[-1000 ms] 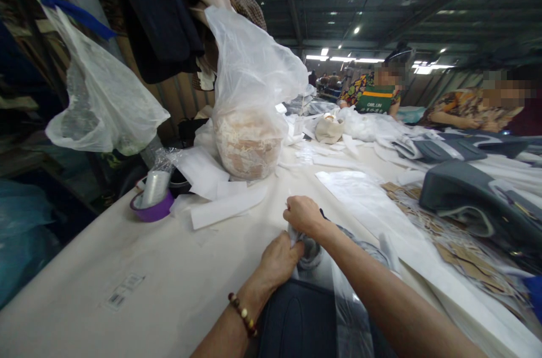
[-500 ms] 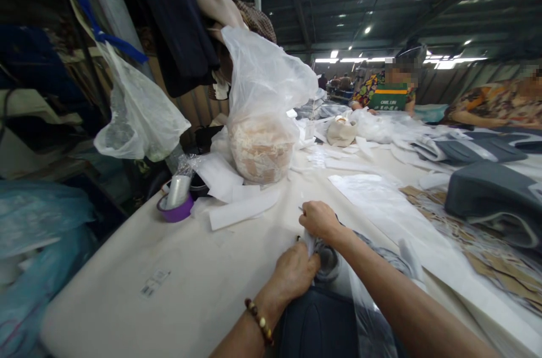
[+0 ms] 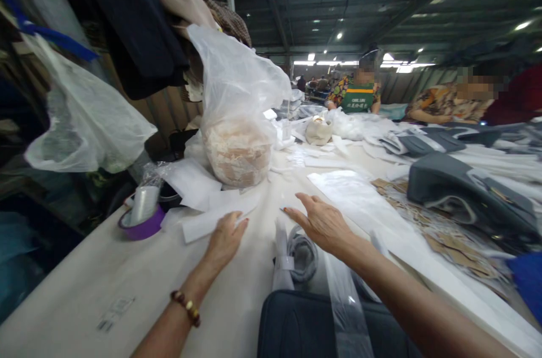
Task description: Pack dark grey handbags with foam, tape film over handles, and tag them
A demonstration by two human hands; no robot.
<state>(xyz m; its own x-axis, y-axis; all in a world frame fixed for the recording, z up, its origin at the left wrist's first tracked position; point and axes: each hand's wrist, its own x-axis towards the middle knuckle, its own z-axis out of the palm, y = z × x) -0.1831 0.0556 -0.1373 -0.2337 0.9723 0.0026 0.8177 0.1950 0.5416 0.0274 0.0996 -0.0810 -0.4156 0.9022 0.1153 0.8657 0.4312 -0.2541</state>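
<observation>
My left hand [image 3: 224, 240] is open, fingers stretched forward over the table, its tips touching a strip of white paper [image 3: 214, 218]. My right hand [image 3: 319, 223] is open too, fingers spread flat, hovering just above a coiled grey strap [image 3: 301, 256] and a taped twist of clear plastic bag [image 3: 282, 259]. That bag wraps a dark blue padded item [image 3: 305, 330] at the near edge. Neither hand holds anything.
A clear bag of pale tangled material [image 3: 237, 146] stands at the back. A purple tape roll [image 3: 141, 222] sits by the left edge. Grey padded items [image 3: 461, 194] and cardboard tags [image 3: 444, 234] lie to the right. People work at the far side [image 3: 359, 92].
Both hands let go of the twisted bag top and opened. The left hand moved forward and left to the white strip; the right hand lifted and spread.
</observation>
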